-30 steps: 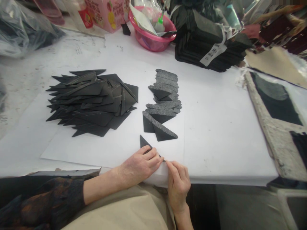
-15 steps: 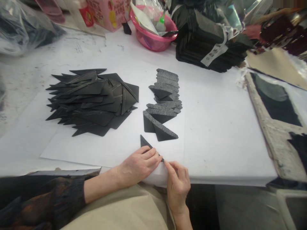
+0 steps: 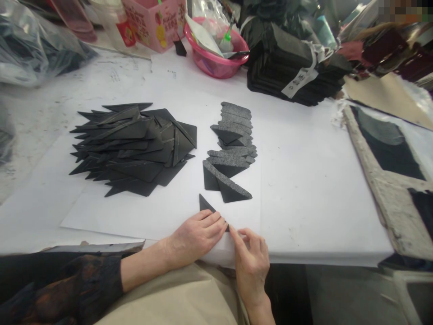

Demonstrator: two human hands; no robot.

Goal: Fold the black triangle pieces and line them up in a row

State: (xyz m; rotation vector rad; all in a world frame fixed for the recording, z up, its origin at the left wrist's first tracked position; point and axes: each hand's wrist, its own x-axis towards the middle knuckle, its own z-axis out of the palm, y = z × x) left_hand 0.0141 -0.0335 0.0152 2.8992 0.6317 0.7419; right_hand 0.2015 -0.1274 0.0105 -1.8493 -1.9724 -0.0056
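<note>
A black triangular piece (image 3: 204, 204) lies near the table's front edge, partly covered by my left hand (image 3: 199, 232), whose fingers press together on it. My right hand (image 3: 252, 257) has its thumb and forefinger at the lower right tip of the same piece. Just beyond lie several black triangular pieces with a speckled grey strip along one edge (image 3: 233, 180), the farther ones overlapping in a column. Two plain black triangles (image 3: 228, 134) rest across that column. To the left is a large heap of black triangular pieces (image 3: 135, 149), their points mostly facing left.
White paper (image 3: 304, 189) covers the table. At the back stand a pink basin (image 3: 216, 65) with small items, a pink box (image 3: 154, 25) and a tied stack of black pieces (image 3: 291, 67). A plastic bag (image 3: 34, 49) sits back left; a worn board (image 3: 375, 180) lies right.
The view has shifted slightly, so everything sits a little lower. My right fingertips have moved slightly along the piece's lower tip; my left hand stays pressed on it.
</note>
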